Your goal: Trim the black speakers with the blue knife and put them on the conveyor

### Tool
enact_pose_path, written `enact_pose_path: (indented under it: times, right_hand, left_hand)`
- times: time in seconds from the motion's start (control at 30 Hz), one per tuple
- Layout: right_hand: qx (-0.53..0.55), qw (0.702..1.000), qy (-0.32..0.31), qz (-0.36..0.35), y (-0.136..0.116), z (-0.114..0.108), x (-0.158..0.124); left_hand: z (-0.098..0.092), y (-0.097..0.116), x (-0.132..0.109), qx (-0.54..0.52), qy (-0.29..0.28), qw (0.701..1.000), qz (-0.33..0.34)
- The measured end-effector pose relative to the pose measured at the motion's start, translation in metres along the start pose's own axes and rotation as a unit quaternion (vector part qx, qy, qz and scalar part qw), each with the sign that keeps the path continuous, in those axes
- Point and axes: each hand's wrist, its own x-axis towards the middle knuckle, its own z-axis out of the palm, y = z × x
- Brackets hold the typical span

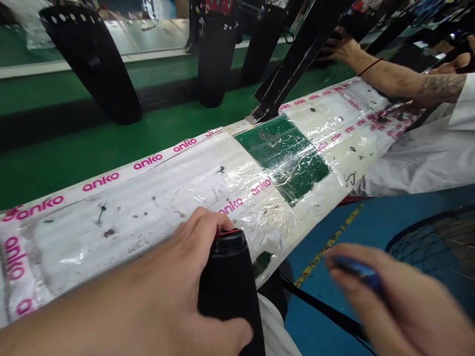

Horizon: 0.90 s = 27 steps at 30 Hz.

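Note:
My left hand [174, 291] is wrapped round a black tapered plastic housing [230, 287] whose narrow top end shows a thin red rim. It holds the housing against the near edge of a white taped work surface [156, 198] printed with pink "anko" lettering. My right hand [393, 301], blurred by motion, sits low at the right over the blue floor, its fingers closed round a small dark blue object [361, 271] that I cannot make out clearly.
Several more black tapered housings [92, 64] stand on the green conveyor belt [74, 148] behind the work surface. A co-worker's forearm [401, 79] in a white sleeve reaches across at top right. A black wire fan grille [438, 247] lies at right.

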Motion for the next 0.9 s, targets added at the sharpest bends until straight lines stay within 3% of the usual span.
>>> enact_pose_path:
  times: [0.07, 0.17, 0.3, 0.37, 0.47, 0.57, 0.67, 0.8, 0.9]
  right_hand:
    - [0.087, 0.995, -0.019, -0.045, -0.021, 0.017, -0.006]
    - [0.115, 0.993, -0.033, -0.018, -0.040, 0.036, -0.009]
    - [0.149, 0.987, -0.055, -0.005, -0.033, 0.047, -0.014]
    - [0.170, 0.983, -0.060, 0.038, -0.027, 0.051, -0.017]
    - [0.292, 0.946, -0.083, 0.115, -0.028, 0.059, -0.020]
    - [0.395, 0.900, -0.090, 0.161, -0.043, 0.064, -0.020]
    - [0.347, 0.920, -0.094, 0.155, -0.059, 0.059, -0.018]
    - [0.208, 0.975, -0.073, -0.010, -0.062, 0.045, -0.007]
    - [0.033, 0.994, -0.042, -0.098, -0.054, 0.037, 0.004]
  left_hand:
    - [0.000, 0.000, 0.001, -0.017, -0.024, 1.000, -0.007]
    - [0.004, -0.008, 0.006, -0.026, -0.017, 0.999, -0.036]
    - [0.011, -0.028, 0.013, -0.046, -0.008, 0.998, 0.039]
    - [0.017, -0.036, 0.017, -0.050, -0.030, 0.996, 0.068]
    - [0.025, -0.040, 0.022, -0.093, -0.072, 0.992, 0.039]
    - [0.028, -0.038, 0.024, -0.101, -0.053, 0.993, 0.013]
    - [0.020, -0.037, 0.023, -0.047, -0.046, 0.996, 0.060]
    - [0.007, -0.042, 0.021, -0.010, -0.101, 0.992, 0.078]
    - [0.007, -0.046, 0.021, -0.011, -0.095, 0.991, 0.098]
